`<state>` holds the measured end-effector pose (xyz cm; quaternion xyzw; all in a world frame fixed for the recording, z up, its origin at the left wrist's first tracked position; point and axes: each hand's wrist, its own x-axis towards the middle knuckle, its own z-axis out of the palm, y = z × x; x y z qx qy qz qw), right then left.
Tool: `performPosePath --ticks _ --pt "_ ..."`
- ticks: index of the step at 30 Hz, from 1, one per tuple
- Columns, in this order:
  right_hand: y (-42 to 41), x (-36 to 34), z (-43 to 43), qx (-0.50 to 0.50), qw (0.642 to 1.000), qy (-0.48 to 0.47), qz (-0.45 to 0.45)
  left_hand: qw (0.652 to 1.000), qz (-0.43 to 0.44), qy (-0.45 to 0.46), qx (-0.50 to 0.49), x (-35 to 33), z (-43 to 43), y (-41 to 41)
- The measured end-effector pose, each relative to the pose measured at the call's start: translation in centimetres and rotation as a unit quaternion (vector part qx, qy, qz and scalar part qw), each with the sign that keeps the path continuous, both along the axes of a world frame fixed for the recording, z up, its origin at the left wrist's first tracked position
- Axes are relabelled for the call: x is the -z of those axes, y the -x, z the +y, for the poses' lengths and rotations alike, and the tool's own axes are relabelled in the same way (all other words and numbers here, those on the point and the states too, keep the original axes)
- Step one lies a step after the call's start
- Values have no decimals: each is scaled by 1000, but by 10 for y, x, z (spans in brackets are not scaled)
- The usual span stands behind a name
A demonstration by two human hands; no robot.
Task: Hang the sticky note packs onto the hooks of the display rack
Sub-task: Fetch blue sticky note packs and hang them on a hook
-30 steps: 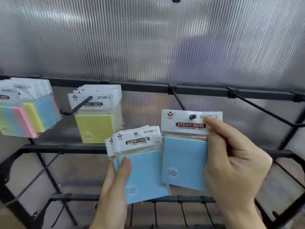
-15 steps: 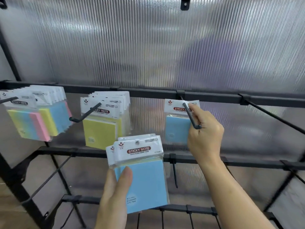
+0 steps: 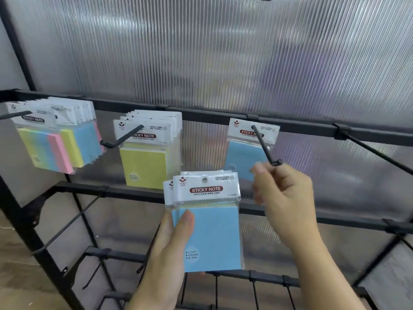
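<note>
The right hand (image 3: 286, 198) is just under the bent tip of a black hook (image 3: 261, 142). Its fingers are loosely curled and a bit blurry, and it holds nothing. One blue sticky note pack (image 3: 243, 157) hangs on that hook, far back by the top rail (image 3: 201, 114).

The left hand (image 3: 165, 260) is lower down and nearer. It grips a stack of blue sticky note packs (image 3: 212, 231), with the thumb on the front. The stack stands upright, with the white label on top.

I think the next job is to take one pack off the stack and hang it. To do it well, pinch only the front pack by its white label, so two do not come away together. Find the little hole (image 3: 204, 180) near the top of the label. Line the hole up with the tip of the hook. Lift it over the bent end, then slide the pack back until it sits against the blue one. Keep the label facing out.

Further left, yellow packs (image 3: 145, 164) hang on their own hook. Packs of mixed colours (image 3: 51, 148) hang past them. To the right, another long hook (image 3: 375, 153) sticks out.
</note>
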<state>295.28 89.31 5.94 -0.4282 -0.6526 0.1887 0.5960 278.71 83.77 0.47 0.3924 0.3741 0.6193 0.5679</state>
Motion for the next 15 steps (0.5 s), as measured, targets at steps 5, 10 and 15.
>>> performPosePath --ticks 5,10,15 --pt "13 4 -22 -45 999 22 7 1000 4 -16 25 0 2 -10" --pt "14 7 -33 13 1000 -20 13 999 13 -8 43 6 1 -11" --pt "18 6 -42 74 991 -111 13 998 -8 32 46 5 0 -11"
